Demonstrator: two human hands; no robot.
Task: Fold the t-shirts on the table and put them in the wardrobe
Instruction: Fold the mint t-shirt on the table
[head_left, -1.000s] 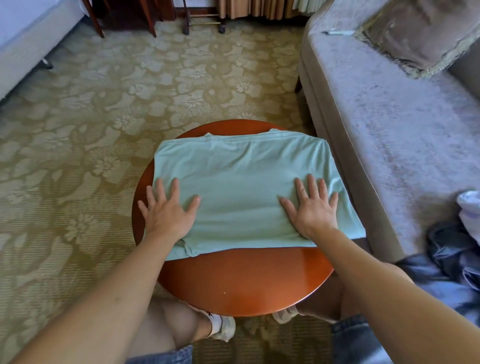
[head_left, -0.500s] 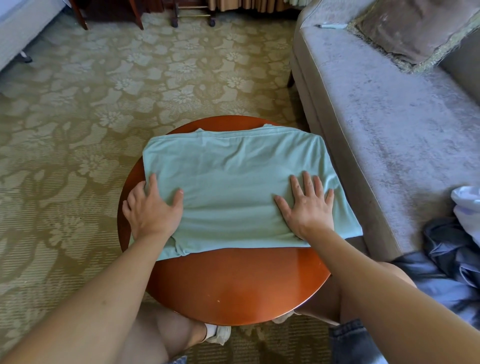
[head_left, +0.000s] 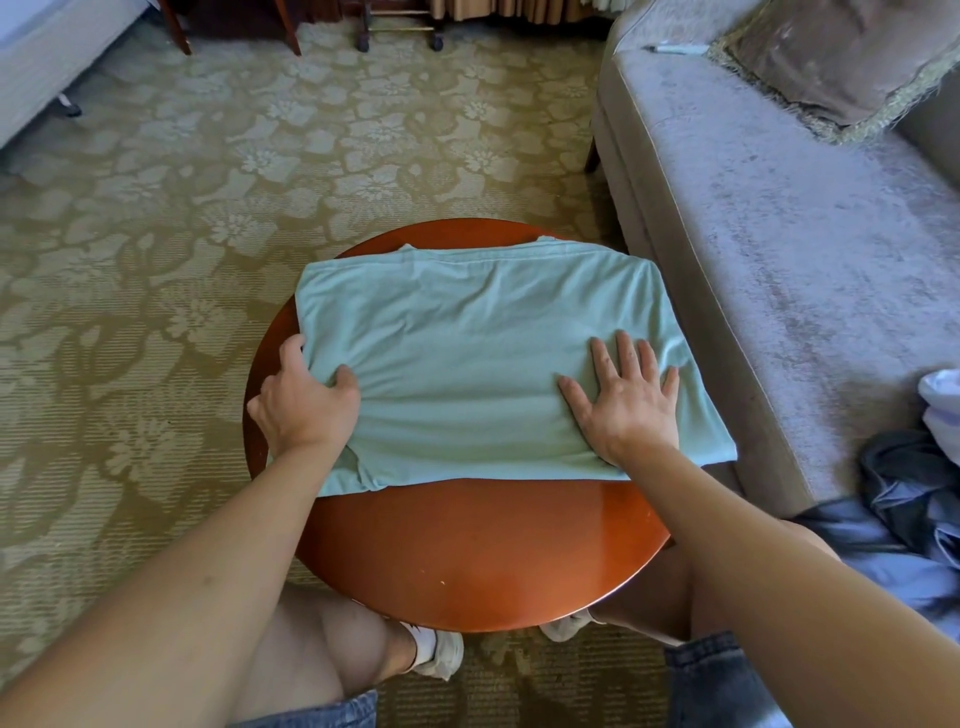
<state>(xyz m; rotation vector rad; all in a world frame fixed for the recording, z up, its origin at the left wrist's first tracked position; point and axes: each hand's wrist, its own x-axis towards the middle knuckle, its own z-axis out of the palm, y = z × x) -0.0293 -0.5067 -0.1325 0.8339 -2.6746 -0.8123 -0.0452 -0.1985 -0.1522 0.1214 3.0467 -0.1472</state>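
Observation:
A pale mint-green t-shirt (head_left: 483, 364), partly folded into a wide rectangle, lies across the round reddish wooden table (head_left: 467, 561). My left hand (head_left: 304, 400) grips the shirt's left edge, thumb on top and fingers curled under the cloth. My right hand (head_left: 626, 402) lies flat with spread fingers on the right part of the shirt. The shirt's right end hangs slightly over the table's rim. No wardrobe is in view.
A grey sofa (head_left: 779, 234) stands close on the right with a cushion (head_left: 841, 57) and a pen (head_left: 675, 49) at its far end. More clothes, dark blue (head_left: 904, 519) and white (head_left: 943, 410), lie on the sofa near me. Patterned carpet surrounds the table; a bed corner (head_left: 47, 57) is far left.
My left hand went from lying flat on the shirt to sliding left and curling round its left edge. My right hand stayed flat in place.

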